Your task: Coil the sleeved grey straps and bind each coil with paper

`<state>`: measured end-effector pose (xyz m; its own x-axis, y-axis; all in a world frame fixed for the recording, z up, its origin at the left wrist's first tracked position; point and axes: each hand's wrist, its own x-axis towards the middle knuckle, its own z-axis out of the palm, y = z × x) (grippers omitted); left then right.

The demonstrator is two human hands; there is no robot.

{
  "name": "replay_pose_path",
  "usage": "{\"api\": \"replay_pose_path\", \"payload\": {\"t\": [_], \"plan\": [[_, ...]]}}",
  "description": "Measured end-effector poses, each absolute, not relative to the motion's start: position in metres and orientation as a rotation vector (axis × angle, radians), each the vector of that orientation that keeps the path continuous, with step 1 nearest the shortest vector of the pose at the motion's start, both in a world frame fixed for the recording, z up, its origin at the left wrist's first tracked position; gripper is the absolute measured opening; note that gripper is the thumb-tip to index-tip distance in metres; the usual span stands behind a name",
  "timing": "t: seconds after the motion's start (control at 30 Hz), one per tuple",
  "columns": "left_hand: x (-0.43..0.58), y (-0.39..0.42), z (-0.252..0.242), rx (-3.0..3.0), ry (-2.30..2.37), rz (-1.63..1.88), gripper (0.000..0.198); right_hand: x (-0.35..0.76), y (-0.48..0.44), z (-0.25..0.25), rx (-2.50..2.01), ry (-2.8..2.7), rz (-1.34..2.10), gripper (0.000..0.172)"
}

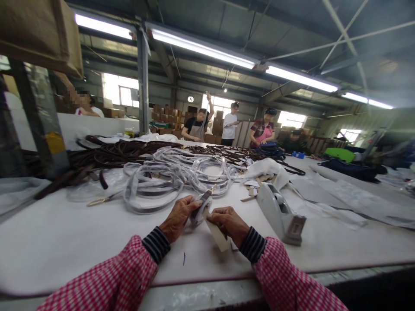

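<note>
My left hand is closed around a dark strap near its gold-coloured metal end, with thin clear plastic wrapped about it. In my right hand a beige strip of card or paper is pinched, its upper end against the wrapped strap and its lower end hanging toward the table. Just beyond both hands lie several coiled straps in clear plastic sleeves. A grey tape dispenser stands to the right of my right hand.
A heap of dark brown straps covers the far left of the white table. Crumpled plastic and small card pieces lie behind the dispenser. A metal post rises at the left. Several people work across the table.
</note>
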<state>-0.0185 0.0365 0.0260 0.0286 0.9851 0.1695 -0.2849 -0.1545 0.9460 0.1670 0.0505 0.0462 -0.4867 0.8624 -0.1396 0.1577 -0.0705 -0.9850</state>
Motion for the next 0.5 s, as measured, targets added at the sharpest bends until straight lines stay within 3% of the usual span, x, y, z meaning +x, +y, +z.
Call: {"api": "replay_pose_path", "payload": {"t": [0.17,0.3,0.5], "plan": [[-0.018,0.032,0.032,1.273,0.933,1.385,0.027,0.17,0.055,0.047,-1.055,-1.606,1.637,0.023],[-0.013,0.018,0.047,1.443,0.937,1.268,0.024,0.168,0.056,0.05,-1.07,-1.579,1.639,0.013],[-0.02,0.029,0.041,1.601,1.136,1.232,0.046,0.166,0.063,0.044,-1.163,-1.517,1.562,0.004]]}}
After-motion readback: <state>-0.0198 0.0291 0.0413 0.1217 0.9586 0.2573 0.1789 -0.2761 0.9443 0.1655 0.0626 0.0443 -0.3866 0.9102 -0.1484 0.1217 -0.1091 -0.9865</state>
